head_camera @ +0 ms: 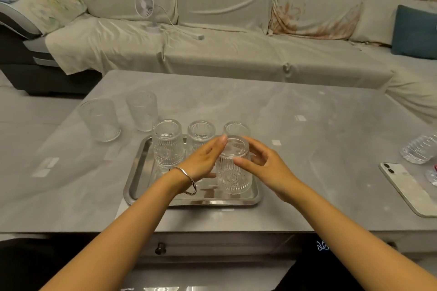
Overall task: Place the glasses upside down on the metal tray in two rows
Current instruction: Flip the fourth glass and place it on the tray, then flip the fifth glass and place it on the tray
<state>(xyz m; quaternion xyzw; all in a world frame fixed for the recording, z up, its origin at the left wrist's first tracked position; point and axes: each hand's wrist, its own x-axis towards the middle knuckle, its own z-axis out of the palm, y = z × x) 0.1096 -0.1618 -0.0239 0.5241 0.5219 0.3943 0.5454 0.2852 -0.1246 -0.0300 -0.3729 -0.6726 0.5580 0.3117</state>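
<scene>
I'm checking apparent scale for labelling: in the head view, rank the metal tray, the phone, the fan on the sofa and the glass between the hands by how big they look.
1. metal tray
2. phone, cut off at the frame edge
3. glass between the hands and fan: look alike in extent, and the fan stands much farther away, so unranked.

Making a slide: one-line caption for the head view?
Both hands around an upside-down glass on the metal tray; two glasses wait beside it.

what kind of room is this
Probably a home living room: a long sofa under a pale cloth cover runs behind the grey marble-look coffee table, with a small white desk fan on the seat.
</scene>
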